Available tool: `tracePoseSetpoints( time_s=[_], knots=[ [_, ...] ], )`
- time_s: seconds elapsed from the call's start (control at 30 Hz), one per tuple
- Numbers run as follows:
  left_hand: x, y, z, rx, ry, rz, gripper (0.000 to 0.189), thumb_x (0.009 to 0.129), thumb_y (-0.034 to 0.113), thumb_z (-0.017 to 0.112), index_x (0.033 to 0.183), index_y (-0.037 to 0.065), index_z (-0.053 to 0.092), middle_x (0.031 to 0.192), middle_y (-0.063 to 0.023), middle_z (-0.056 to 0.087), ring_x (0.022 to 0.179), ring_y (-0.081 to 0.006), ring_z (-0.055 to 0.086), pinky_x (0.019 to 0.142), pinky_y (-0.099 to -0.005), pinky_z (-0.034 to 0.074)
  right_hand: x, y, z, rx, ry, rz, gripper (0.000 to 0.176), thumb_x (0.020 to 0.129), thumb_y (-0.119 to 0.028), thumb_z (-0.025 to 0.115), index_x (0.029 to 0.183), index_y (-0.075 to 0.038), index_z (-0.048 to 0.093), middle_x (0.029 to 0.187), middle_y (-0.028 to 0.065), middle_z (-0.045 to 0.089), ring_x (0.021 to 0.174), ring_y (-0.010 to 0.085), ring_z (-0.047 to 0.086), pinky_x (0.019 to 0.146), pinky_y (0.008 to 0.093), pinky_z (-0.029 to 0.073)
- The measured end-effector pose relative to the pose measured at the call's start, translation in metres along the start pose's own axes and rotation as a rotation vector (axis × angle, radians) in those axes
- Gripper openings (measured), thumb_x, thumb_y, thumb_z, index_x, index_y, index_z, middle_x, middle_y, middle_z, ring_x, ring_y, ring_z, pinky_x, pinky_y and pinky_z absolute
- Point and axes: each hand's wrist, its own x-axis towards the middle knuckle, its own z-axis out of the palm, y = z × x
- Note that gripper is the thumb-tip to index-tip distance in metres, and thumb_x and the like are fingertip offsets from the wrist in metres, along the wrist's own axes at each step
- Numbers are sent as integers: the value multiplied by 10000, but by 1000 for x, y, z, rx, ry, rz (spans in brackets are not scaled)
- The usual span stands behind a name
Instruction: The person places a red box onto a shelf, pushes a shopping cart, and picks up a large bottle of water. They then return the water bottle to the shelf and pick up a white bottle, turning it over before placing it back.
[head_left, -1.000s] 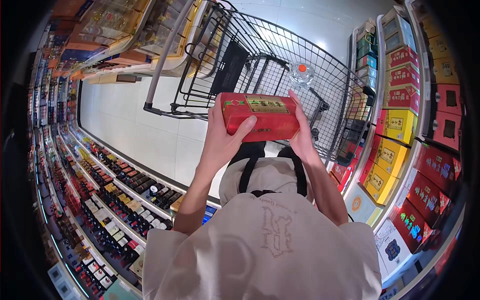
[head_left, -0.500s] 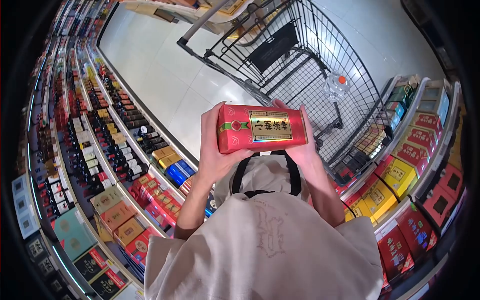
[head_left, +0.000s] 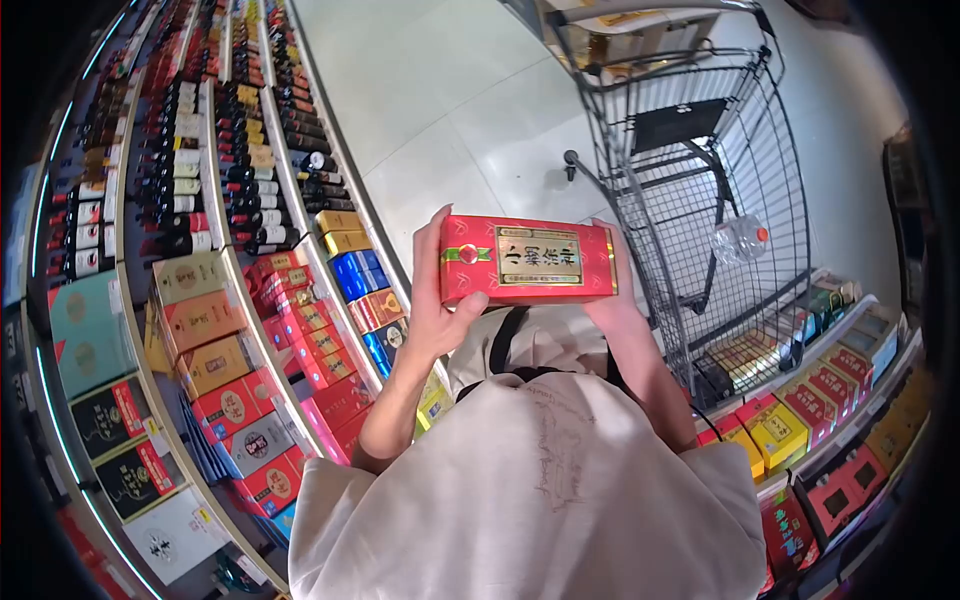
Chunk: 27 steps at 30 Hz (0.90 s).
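Held out in front of my chest is a red gift box [head_left: 475, 275] with a gold label and dark Chinese characters. The box lies lengthwise, its label facing up toward me. My left hand [head_left: 437, 305] wraps its left end, thumb pressed on the lower front edge. Around the right end is my right hand [head_left: 618, 290], its fingers partly hidden behind the box. Beyond and to the right stands a black wire shopping cart [head_left: 668, 180] with a clear plastic bottle [head_left: 738, 241] with an orange cap inside.
Shelves of wine bottles [head_left: 265, 215] run along my left, with boxed goods [head_left: 240, 400] nearer me. At the right is a low shelf with yellow boxes [head_left: 775, 430] and red boxes [head_left: 830, 390]. Pale floor tiles [head_left: 440, 120] stretch ahead.
My view has turned, so the cart appears farther right and more upright. The red box now sits more level and shows more of its label face. Both hands still hold it.
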Motion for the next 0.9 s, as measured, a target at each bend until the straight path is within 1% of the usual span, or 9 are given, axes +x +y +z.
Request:
tracePoseSetpoints(
  time_s=[0.1,0.17,0.23,0.3,0.37,0.47,0.7,0.8,0.9],
  knots=[
    [-20,-14,-44,36,45,2,1101,942,849,344,1576,-50,304,1401,-234,429,1313,-345,469,1160,-427,323,9,35,19,-89,-55,92,236,1013,-380,619,1035,-149,659,905,-5,665,899,152,657,885,335,523],
    [-37,-26,-70,-103,88,-73,975,1023,751,123,1570,-25,343,1433,-230,428,1362,-351,438,1175,-429,305,27,66,9,-116,-164,147,285,1036,-397,582,1124,-131,634,1008,5,666,988,163,652,936,352,525],
    [-54,-36,-93,-149,166,-139,848,1077,643,153,1558,-24,361,1438,-233,431,1371,-351,431,1184,-419,297,32,102,15,-363,-219,-106,324,1076,-386,515,1261,-125,567,1157,22,644,1108,183,632,991,370,521],
    [-70,-37,-121,1,193,-160,625,1128,417,226,1540,-25,384,1440,-232,434,1369,-357,435,1188,-411,296,41,120,18,-350,-359,31,330,1109,-354,447,1346,-130,499,1267,39,612,1197,202,604,1026,381,516],
    [-87,-46,-149,18,217,-182,605,1124,385,244,1538,-33,383,1443,-236,433,1369,-364,438,1186,-413,300,50,148,25,-279,-529,123,309,1117,-327,434,1342,-127,502,1285,44,625,1190,200,615,1025,379,520],
    [-109,-58,-185,38,287,-222,582,1118,344,250,1530,-39,397,1431,-242,450,1364,-370,447,1184,-415,304,56,195,46,-279,-373,240,329,1094,-375,474,1319,-144,537,1211,37,665,1120,182,648,982,362,531],
    [-152,-88,-249,30,434,-310,628,1134,416,213,1505,-39,437,1420,-221,480,1358,-346,452,1184,-407,298,69,274,96,-344,-263,476,331,1044,-442,523,1125,-157,670,1059,-7,712,1016,169,681,907,353,553],
    [-160,-101,-268,-39,481,-360,650,1134,464,210,1498,-16,454,1413,-189,489,1350,-311,456,1182,-403,300,84,301,102,-458,-165,392,361,1041,-437,510,1093,-124,682,1040,5,715,1012,169,681,933,338,533],
    [-163,-119,-284,-151,555,-396,654,1136,489,210,1477,7,492,1463,-168,476,1403,-287,429,1200,-399,294,94,313,135,-519,-339,449,400,1041,-431,493,1072,-82,685,1035,39,717,1024,187,680,964,345,516]
  ],
)
